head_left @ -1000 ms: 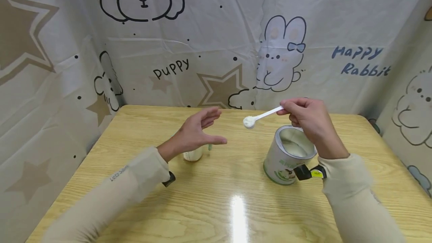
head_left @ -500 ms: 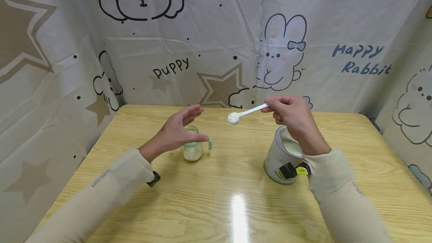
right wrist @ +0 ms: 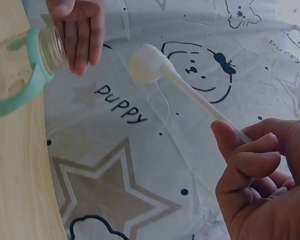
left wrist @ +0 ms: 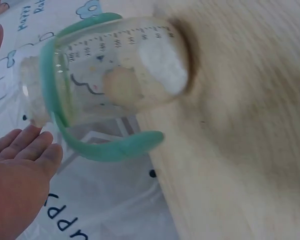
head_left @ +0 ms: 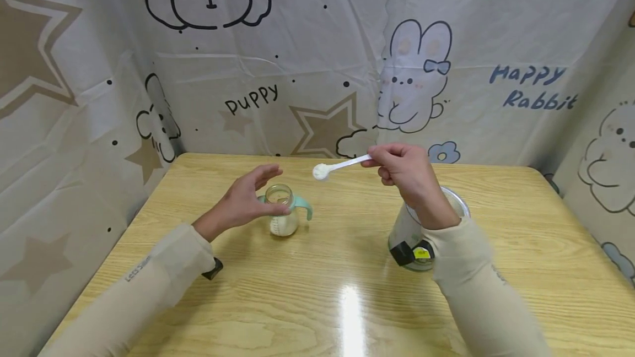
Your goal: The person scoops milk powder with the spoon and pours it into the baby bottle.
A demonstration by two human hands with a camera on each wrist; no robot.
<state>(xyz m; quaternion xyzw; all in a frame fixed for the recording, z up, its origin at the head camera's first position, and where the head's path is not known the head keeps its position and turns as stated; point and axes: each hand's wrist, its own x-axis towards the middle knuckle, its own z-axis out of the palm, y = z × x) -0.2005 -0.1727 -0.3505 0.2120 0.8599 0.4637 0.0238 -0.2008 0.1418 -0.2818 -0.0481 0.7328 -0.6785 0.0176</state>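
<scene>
Between thumb and fingers my right hand (head_left: 404,172) pinches the handle end of a white measuring scoop (head_left: 347,162), its bowl heaped with pale powder. The scoop hangs level in the air, to the right of and higher than a clear baby bottle (head_left: 284,225). That bottle stands upright and lidless, with mint-green handles (left wrist: 110,150) and white powder at its bottom, seen in the left wrist view. My left hand (head_left: 243,197) is spread beside the bottle's neck, thumb in front of it; in the left wrist view the fingers (left wrist: 35,145) look apart from the glass.
A milk powder can (head_left: 399,230) without its lid stands on the right, partly hidden behind my right wrist. The wooden table (head_left: 278,302) ends at a printed cloth backdrop (head_left: 317,70) along the back.
My right hand has carried the filled scoop leftward from above the can toward the bottle. My left hand has moved left and lower, bringing the bottle's mouth and handles into view.
</scene>
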